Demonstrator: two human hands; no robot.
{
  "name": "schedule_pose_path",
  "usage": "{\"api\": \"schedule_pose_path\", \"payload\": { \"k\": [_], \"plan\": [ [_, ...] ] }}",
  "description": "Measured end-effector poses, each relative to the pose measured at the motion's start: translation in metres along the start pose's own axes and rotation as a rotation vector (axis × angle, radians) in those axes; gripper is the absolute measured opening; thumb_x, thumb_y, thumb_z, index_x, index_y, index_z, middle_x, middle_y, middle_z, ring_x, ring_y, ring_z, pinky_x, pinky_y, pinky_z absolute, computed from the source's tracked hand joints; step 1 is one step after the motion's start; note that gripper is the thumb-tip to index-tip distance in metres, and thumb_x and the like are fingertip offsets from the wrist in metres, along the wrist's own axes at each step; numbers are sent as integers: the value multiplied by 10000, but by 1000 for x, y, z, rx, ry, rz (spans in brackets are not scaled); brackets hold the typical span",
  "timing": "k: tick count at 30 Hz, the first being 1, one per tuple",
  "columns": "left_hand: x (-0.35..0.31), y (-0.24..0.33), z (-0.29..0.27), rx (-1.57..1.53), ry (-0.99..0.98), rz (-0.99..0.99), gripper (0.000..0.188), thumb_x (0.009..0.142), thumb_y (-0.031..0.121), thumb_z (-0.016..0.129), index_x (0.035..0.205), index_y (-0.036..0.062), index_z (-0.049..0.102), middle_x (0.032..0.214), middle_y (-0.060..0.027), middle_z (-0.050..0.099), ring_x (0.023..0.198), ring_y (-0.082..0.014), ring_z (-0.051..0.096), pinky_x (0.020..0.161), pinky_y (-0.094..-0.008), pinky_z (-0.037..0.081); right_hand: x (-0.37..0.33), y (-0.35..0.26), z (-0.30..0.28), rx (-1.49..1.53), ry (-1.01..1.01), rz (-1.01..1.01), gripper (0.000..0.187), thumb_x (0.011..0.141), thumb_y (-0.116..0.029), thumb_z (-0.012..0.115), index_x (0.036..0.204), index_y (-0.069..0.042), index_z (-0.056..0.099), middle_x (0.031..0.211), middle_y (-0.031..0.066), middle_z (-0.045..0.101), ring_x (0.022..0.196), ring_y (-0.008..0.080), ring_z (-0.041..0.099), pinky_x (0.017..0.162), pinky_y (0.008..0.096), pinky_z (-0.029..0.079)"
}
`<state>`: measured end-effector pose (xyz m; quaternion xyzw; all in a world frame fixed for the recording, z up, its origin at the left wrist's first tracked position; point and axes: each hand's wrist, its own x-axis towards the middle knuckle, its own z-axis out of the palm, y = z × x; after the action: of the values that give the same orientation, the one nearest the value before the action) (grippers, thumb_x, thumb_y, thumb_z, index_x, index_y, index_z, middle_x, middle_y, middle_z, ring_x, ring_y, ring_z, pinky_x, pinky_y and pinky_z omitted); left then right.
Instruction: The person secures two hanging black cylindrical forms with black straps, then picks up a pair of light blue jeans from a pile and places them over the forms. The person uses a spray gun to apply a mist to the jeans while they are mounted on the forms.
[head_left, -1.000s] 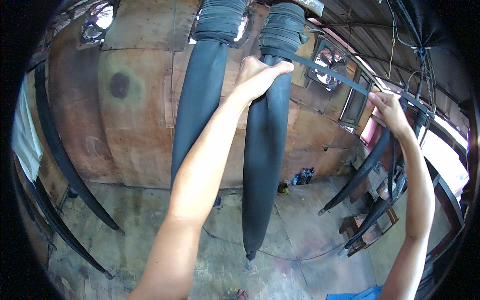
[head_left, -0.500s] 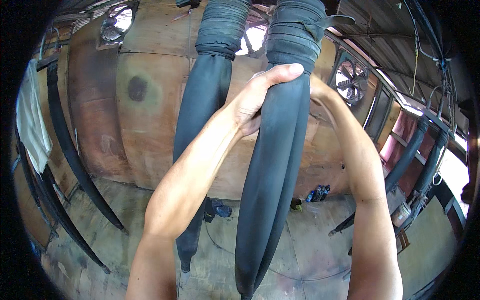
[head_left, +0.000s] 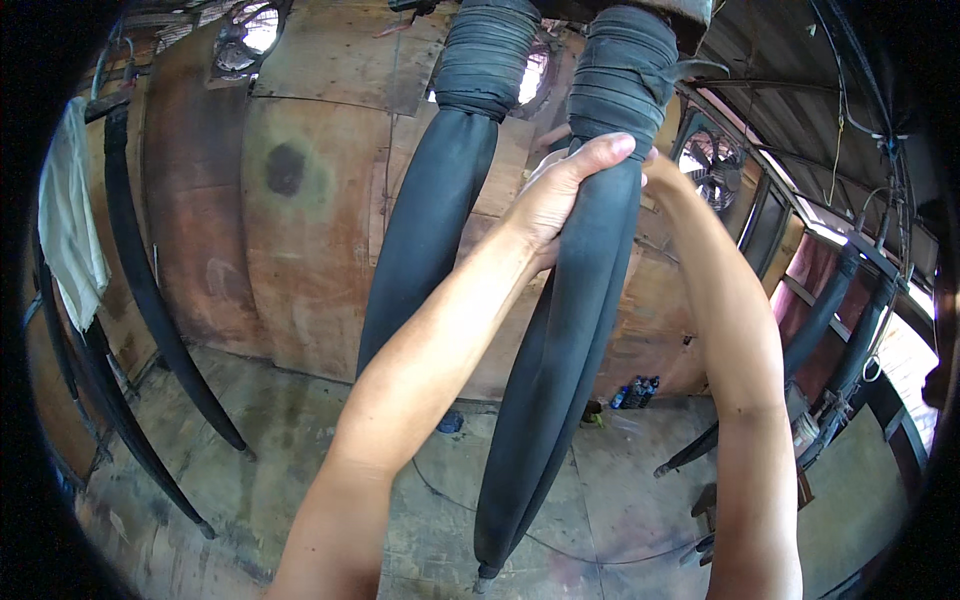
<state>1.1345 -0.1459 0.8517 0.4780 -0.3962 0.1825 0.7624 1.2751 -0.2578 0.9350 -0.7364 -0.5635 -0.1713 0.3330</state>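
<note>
Behind the long gripped sleeve (head_left: 575, 340), black and tubular, a stained plywood wall (head_left: 300, 240) is seen, and below its narrow tip a worn floor (head_left: 270, 420) is spread. A twin black sleeve (head_left: 430, 220) is hung just to its left. The gripped sleeve is suspended in front of the wall, topped by a ribbed wrapped collar (head_left: 615, 75). Just under that collar it is clasped by the left hand (head_left: 557, 195), the thumb being laid across its front. The right hand (head_left: 657, 172) is mostly hidden behind the sleeve's right edge; whether anything is gripped there cannot be told. The strip seen stretched to the sleeve's right a second ago is no longer visible; by judgement, it is being passed round the back, the binding unfinished. Above the sleeve, a loose curled tail (head_left: 703, 68) is left jutting rightward from the collar.
</note>
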Motion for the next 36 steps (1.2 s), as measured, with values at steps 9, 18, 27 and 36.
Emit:
{"api": "schedule_pose_path", "payload": {
  "k": [9,18,27,36],
  "plan": [
    [13,-12,-3,423,304,213,434,750,292,819,992,-30,657,820,-72,671,683,-118,629,603,-257,505,-65,-142,-17,-1071,749,51,285,797,-200,556,785,34,717,819,308,670,795,417,700,738,467,569],
    [37,-59,-17,1083,563,404,616,795,389,744,1252,19,565,1250,-202,626,1165,-335,603,954,-433,488,-38,-177,56,-1042,33,58,337,837,-227,552,875,71,703,888,287,681,879,435,677,816,484,550],
    [33,-71,-15,1414,812,656,513,930,399,601,1313,74,496,1235,-132,584,1193,-227,551,997,-387,428,-41,-173,45,-955,-26,-43,344,867,-274,602,805,49,703,865,287,676,855,436,673,803,466,550],
    [13,-29,-13,1073,693,240,622,774,402,749,1212,7,553,1210,-254,612,1190,-359,579,999,-451,444,-71,-158,34,-685,185,34,302,794,-279,718,896,1,670,841,244,695,838,416,683,775,465,551]
  ]
}}
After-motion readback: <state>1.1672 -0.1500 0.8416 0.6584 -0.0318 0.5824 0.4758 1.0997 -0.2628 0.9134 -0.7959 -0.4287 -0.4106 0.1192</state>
